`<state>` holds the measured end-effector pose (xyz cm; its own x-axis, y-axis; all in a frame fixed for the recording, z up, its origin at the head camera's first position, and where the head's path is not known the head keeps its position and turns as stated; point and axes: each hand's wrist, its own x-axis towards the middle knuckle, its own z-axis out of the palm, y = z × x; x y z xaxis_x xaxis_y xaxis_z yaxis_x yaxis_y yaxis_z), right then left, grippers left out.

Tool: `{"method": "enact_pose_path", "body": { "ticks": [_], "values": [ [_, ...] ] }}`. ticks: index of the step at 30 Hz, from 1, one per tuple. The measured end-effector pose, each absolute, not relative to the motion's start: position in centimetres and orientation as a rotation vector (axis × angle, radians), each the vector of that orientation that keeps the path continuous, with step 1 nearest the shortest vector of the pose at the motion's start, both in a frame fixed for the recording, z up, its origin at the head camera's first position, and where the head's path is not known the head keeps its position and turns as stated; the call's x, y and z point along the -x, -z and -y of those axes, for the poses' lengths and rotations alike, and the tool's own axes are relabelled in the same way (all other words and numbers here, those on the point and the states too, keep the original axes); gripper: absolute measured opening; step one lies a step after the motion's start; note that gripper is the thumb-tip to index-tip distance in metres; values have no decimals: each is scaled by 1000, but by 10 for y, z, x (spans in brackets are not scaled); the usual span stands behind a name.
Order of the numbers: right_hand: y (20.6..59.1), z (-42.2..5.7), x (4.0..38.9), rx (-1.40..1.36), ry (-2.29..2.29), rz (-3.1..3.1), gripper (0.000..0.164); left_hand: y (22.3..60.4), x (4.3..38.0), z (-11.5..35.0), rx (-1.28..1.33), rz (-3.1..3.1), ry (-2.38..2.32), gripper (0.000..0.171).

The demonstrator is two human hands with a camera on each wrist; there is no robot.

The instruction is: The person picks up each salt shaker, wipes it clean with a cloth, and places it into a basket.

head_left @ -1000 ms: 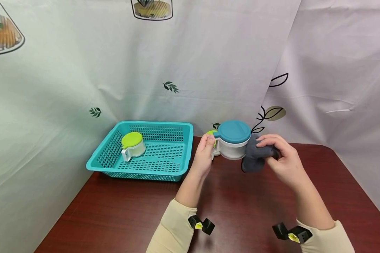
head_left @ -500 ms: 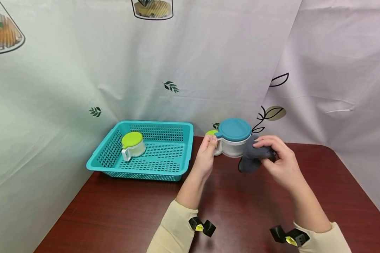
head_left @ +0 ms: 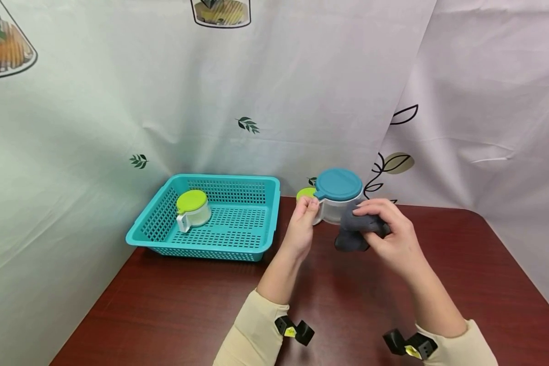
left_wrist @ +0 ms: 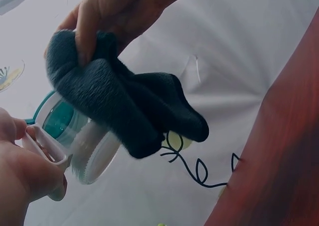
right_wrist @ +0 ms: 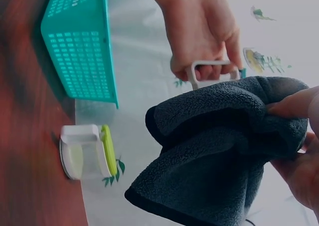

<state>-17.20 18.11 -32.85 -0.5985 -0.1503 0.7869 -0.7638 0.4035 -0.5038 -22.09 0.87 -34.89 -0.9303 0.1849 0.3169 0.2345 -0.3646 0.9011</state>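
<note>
My left hand [head_left: 300,229] grips the white handle [right_wrist: 193,76] of a clear seasoning jar with a blue lid [head_left: 338,184], raised above the table. A folded dark grey cloth [head_left: 354,231] is pinched between the thumb and fingers of my right hand [head_left: 395,239]. In the head view the cloth covers the jar's lower right side. The left wrist view shows the cloth [left_wrist: 109,96] in front of the jar's clear body [left_wrist: 82,156], hiding part of it; whether they touch there is hard to tell.
A turquoise perforated basket [head_left: 201,250] stands at the back left, with a green-lidded jar [head_left: 193,209] inside. Another green-lidded jar [right_wrist: 82,153] stands on the dark red table [head_left: 187,305], partly behind my left hand in the head view. A white patterned curtain [head_left: 302,101] closes off the back.
The right hand and cloth have shifted left, across the front of the jar. The jar has risen slightly, and its lid tilts a bit more toward the head camera. The left hand keeps its grip.
</note>
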Motion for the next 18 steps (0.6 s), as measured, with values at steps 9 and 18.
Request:
{"method": "enact_pose_path", "body": {
  "ticks": [9,18],
  "values": [
    [333,-165,173,-813,-1184,1999,45,351,220,-14,557,1751,2513,16],
    [337,-153,173,-856,-1110,2046,43,351,218,-14,594,1769,2540,17]
  ]
}}
